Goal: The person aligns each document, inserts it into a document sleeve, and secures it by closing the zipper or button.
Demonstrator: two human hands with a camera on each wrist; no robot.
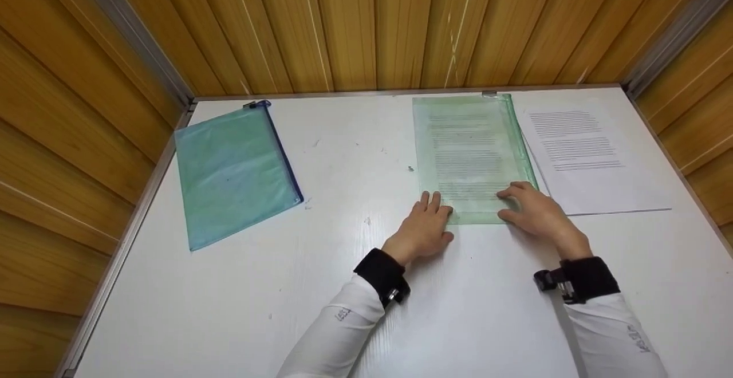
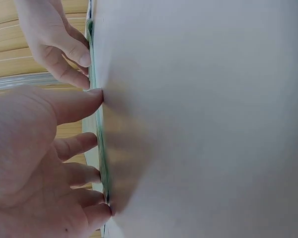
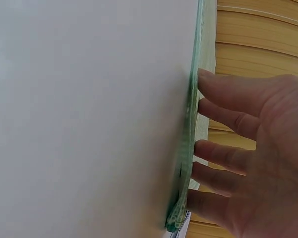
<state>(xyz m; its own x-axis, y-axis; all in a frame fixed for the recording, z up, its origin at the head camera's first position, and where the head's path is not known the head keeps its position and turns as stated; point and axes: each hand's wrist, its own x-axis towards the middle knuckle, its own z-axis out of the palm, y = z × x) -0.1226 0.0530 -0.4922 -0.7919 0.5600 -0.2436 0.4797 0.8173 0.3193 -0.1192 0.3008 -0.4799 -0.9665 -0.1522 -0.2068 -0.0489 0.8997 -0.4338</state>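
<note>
A clear green zip folder [image 1: 425,149] lies flat on the white table with a printed sheet [image 1: 464,152] showing through it. Its green zip edge runs along the right side. My left hand [image 1: 421,229] rests at the folder's lower left corner, fingers spread and fairly straight. At the lower right corner my right hand [image 1: 535,212] touches the folder with loosely bent fingers. Seen from the left wrist, the fingertips [image 2: 92,140] rest along the folder's near edge. In the right wrist view, thumb and fingers [image 3: 223,153] also rest on the folder, spread apart.
Right of the folder lie printed papers [image 1: 607,186], their left edge close against the zip side. A blue-green zip folder [image 1: 232,177] with a dark blue zip lies askew at the table's left. Wood-patterned walls [image 1: 343,28] border the white table [image 1: 240,303] at the back and sides.
</note>
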